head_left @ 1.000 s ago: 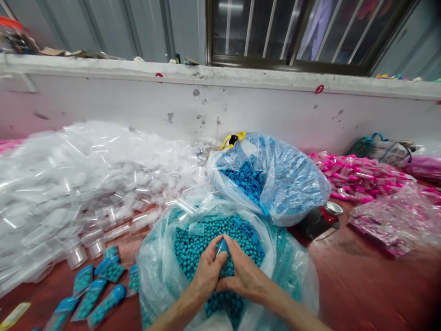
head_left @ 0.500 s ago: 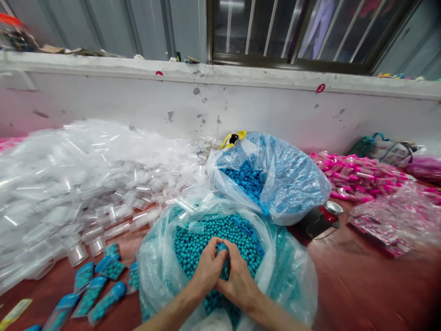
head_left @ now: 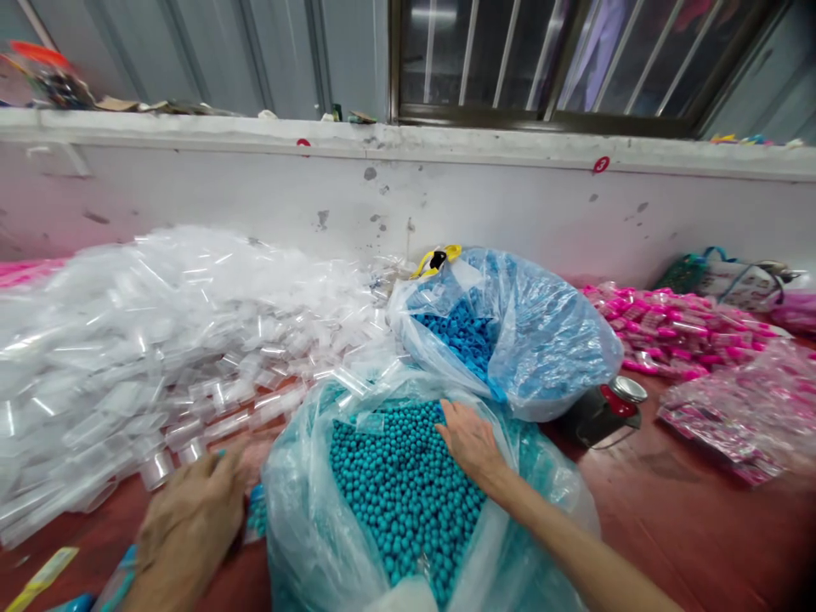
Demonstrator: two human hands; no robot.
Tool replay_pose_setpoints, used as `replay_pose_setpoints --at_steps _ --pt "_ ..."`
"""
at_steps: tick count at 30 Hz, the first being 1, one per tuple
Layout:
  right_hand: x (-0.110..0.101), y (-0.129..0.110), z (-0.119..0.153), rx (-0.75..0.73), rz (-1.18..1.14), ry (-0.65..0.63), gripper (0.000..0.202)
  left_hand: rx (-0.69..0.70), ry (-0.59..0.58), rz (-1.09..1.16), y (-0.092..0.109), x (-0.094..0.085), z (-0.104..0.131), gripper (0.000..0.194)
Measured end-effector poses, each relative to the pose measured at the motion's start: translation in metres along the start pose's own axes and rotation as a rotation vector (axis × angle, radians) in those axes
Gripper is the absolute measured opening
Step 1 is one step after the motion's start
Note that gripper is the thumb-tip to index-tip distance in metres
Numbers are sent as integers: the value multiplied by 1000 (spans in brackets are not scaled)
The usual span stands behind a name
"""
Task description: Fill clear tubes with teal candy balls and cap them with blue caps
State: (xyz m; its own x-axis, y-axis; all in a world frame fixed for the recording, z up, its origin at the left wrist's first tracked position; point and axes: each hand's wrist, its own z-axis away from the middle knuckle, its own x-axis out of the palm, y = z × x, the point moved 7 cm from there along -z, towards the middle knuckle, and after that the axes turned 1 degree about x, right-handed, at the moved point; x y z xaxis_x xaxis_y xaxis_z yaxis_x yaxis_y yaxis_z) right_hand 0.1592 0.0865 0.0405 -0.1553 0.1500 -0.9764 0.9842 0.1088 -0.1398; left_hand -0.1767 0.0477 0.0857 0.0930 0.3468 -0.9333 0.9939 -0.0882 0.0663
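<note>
Scuffed and pale, a wall [head_left: 255, 195] with a barred window [head_left: 484, 59] above it backs a red worktop [head_left: 676, 527] that runs beneath both hands. Between the hands, a clear bag [head_left: 303, 518] of teal beads [head_left: 408, 484] stands with its mouth spread wide, presumably so that fingers can get straight in. The right hand [head_left: 468, 438] is over the far right of the beads, fingers loosely bent, a bit of blue showing at the tips; whether it grips that or merely touches it, one cannot tell. The left hand [head_left: 195, 518] is low over the worktop, left of the bag, back up and blurred; its fingertips are mostly hidden, so what it may hold is unclear. Just right of it lies a packet [head_left: 256, 512] of teal beads, perhaps kept there to be near that hand. Beyond the left hand, clear tubes [head_left: 191, 331] heap up towards the wall, the nearest ones probably within easy reach. Beyond the right hand, a blue bag [head_left: 552, 331] gapes towards the person, which leaves its caps [head_left: 456, 331] exposed. Farther right are a jar [head_left: 603, 412] and pink packs [head_left: 682, 331], well apart from the hands, seemingly set aside.
</note>
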Motion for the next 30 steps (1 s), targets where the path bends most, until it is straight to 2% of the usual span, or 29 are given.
replay_pose_setpoints --at_steps 2,6,9,13,17,20,25,30 --pt "7 -2 -11 -8 108 -31 23 173 37 -56 42 5 -6 30" --pt "19 -3 -18 -4 162 -83 22 430 -57 -81 130 40 -19 35" --pt "23 0 -13 -11 164 -123 24 485 -127 -49 165 70 -30 36" --pt "28 6 -5 -2 128 -172 24 450 -228 20 174 100 -45 31" --pt "35 13 -2 34 46 -200 27 368 -260 93 171 112 -54 32" --pt "43 13 -1 41 -49 -223 25 311 -323 197 177 121 -49 32" --pt "51 9 -4 47 -271 -259 21 249 -564 488 201 148 -33 16" --pt "54 10 -6 94 -528 -334 22 94 -784 904 203 165 -30 16"
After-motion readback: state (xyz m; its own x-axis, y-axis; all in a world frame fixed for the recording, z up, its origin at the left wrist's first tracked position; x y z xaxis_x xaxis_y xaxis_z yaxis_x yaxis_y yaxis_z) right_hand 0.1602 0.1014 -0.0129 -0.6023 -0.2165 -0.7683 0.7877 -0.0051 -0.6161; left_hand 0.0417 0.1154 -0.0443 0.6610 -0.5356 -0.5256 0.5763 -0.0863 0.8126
